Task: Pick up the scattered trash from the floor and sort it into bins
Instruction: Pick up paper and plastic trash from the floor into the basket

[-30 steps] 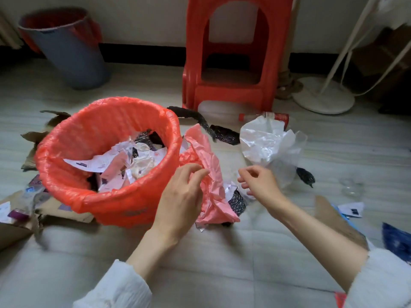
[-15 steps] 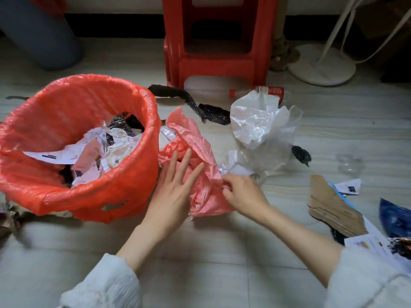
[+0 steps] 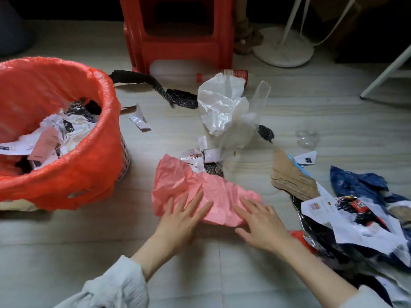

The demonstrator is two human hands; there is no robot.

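A person kneels or sits on a pale tiled floor (image 3: 66,252), looking down at both hands. The left hand (image 3: 181,215) and the right hand (image 3: 259,221) lie flat, fingers spread, on the near edge of a crumpled pink plastic bag (image 3: 195,187); neither grip is clenched, both are released and pressing down, most likely to flatten or gather the sheet before lifting it. Small torn paper scraps (image 3: 200,155) sit at the bag's far edge, touching it. To the left stands a bin lined with a red bag (image 3: 73,174), already partly filled with paper and wrappers, set near so trash can be dropped in without reaching far. Beyond the pink bag lie a crumpled clear plastic bag (image 3: 222,107) and a black mesh strip (image 3: 155,85). On the right are a cardboard piece (image 3: 291,181) and a heap of printed wrappers (image 3: 355,218), cut off by the frame. A red stool (image 3: 178,30) stands behind; its top is out of view. A second bin is barely visible at the far left edge, too dark to make out. A bottle behind the clear bag is mostly hidden.
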